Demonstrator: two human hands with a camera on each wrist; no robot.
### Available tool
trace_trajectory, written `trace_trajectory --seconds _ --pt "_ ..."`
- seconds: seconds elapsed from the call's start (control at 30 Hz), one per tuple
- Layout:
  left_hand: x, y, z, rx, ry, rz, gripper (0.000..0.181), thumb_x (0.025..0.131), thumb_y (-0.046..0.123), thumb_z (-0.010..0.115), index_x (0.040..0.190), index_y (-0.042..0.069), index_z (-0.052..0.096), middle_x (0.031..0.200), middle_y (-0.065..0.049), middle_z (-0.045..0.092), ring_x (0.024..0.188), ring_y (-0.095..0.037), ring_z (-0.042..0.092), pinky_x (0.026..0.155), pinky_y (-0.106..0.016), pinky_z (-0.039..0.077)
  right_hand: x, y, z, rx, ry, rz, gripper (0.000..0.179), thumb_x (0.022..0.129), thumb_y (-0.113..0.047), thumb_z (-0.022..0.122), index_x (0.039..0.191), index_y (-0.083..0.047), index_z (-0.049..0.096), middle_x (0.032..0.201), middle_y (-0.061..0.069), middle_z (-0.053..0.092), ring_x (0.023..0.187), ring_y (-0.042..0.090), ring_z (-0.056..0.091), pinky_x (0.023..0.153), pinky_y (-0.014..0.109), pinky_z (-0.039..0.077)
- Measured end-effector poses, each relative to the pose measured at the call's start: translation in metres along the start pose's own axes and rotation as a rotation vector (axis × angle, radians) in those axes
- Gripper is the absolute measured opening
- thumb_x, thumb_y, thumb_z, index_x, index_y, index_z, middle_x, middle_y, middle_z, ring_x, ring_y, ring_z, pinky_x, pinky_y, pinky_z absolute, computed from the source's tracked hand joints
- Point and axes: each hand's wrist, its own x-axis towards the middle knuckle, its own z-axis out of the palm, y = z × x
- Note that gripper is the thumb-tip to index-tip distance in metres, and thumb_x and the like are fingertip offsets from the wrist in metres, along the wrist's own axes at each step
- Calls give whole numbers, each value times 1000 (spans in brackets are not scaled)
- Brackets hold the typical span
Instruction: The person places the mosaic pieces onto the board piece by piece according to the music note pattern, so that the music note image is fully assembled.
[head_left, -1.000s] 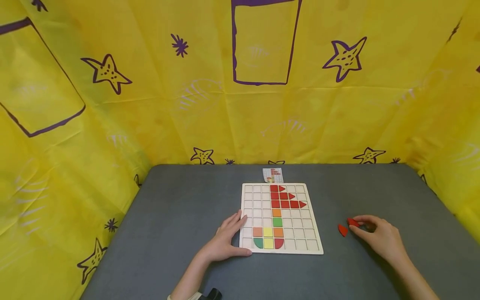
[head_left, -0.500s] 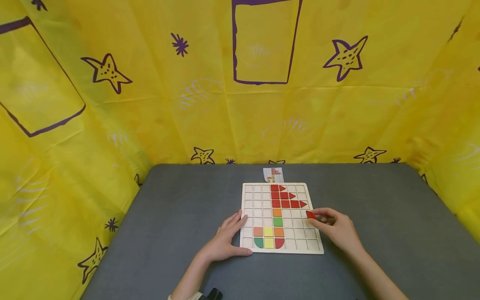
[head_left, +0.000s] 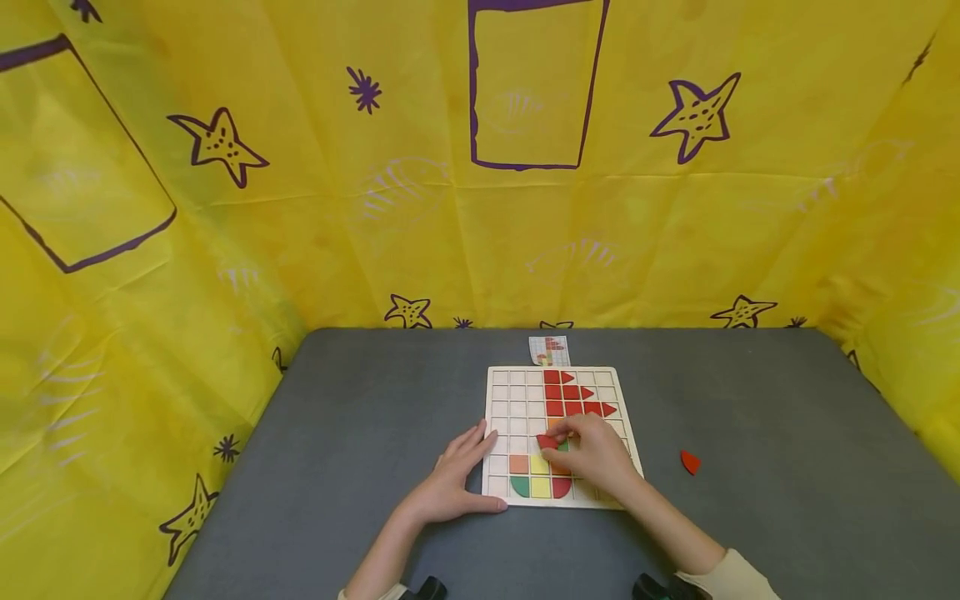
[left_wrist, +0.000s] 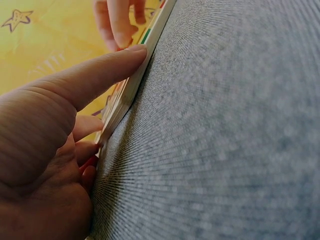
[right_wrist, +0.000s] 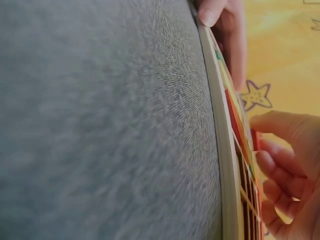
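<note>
A pale wooden grid board [head_left: 502, 387] lies on the table with coloured flat pieces in its cells. My left hand [head_left: 444, 483] rests at its lower left corner, thumb along the front edge and fingers on the left edge. Over the board's middle, my right hand [head_left: 596, 457] pinches a red piece [head_left: 547, 442] with a curved side between thumb and fingertips. The right hand covers part of the orange and green squares below the red rows. In the right wrist view, the pinched red piece [right_wrist: 255, 140] shows at the fingertips, close over the board.
A small printed card [head_left: 549, 350] with a coloured grid pattern lies behind the board. One loose red piece [head_left: 690, 462] with a curved side lies on the grey table [head_left: 787, 400] to the right. A yellow patterned cloth [head_left: 420, 250] surrounds the table's back and sides.
My right hand has picked up one of two red pieces on the right and carried it left over the board. The left hand has stayed on the board's corner.
</note>
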Motion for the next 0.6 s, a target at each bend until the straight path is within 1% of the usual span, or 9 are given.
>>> trace_trajectory --seconds 0.13,0.27,0.47,0.6 --pt "0 0 0 1 -2 -2 96 74 48 77 151 19 28 161 -1 11 146 -28 8 107 -64 14 5 -7 4 -81 -20 -5 19 68 -35 84 78 -26 70 71 -12 57 73 7 45 66 27 39" --pt "0 0 1 3 -1 -2 96 73 48 77 151 19 27 161 -1 11 146 -29 8 107 -65 15 6 -11 5 -103 -12 -24 18 69 -36 84 74 -26 70 69 -12 56 70 8 44 64 27 38" --pt "0 0 0 -1 2 0 96 73 48 77 151 19 28 161 -1 11 146 -29 8 107 -65 15 6 -10 6 -88 -17 -55 13 72 -32 82 72 -29 69 68 -17 56 71 7 44 64 26 38" --pt "0 0 0 -1 5 9 96 73 47 77 151 17 28 161 -3 11 146 -30 9 106 -66 15 2 -2 0 -7 -11 -46 12 74 -30 81 75 -29 69 69 -18 57 72 9 46 65 26 38"
